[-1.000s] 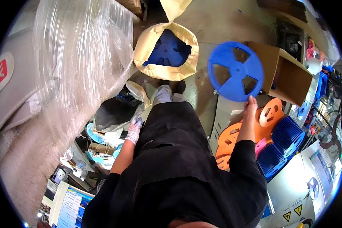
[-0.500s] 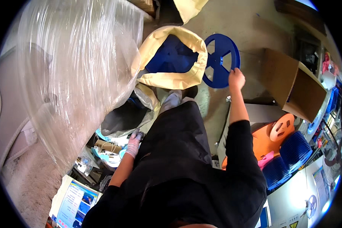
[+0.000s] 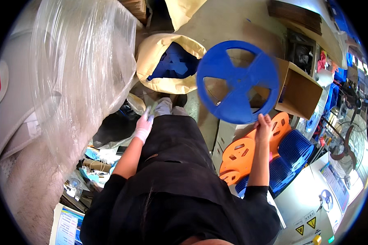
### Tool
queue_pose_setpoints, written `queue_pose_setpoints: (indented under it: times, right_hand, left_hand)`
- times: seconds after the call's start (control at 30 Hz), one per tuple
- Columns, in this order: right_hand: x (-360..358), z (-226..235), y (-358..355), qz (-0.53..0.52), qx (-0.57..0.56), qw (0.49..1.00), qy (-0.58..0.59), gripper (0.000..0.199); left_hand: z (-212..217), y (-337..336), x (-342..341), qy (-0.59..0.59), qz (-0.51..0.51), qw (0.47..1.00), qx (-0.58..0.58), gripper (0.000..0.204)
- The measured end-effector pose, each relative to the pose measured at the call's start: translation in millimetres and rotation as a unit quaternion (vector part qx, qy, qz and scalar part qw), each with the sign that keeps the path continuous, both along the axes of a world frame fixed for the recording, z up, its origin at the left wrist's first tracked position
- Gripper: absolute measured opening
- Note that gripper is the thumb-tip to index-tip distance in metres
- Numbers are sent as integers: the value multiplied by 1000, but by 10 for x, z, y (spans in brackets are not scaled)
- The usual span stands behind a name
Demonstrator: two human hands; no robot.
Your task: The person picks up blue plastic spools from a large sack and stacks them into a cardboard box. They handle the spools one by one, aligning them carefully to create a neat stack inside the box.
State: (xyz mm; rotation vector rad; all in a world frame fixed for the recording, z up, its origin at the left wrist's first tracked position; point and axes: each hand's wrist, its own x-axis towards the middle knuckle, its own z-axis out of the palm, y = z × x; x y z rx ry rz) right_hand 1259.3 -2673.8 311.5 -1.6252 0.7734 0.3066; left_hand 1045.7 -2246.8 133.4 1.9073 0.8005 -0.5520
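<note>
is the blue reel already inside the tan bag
No, the right hand holds the blue reel up by its rim, outside and to the right of the tan bag.

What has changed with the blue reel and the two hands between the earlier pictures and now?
The right hand kept hold of the blue reel. Half a second ago it held the reel beside the open sack; now the reel is raised, nearer the cardboard box. The gloved left hand stayed low by the clear plastic.
</note>
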Motion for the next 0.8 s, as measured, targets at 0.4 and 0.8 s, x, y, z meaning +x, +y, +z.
queue_pose_setpoints:
  times: [0.4,0.8]
  right_hand:
    - [57,-1747,1495,-5,150,977,150,12]
    - [222,-3082,2670,44,172,980,91,12]
  left_hand:
    - [143,424,1372,146,-239,927,250,60]
    - [92,443,1693,208,-242,899,299,64]
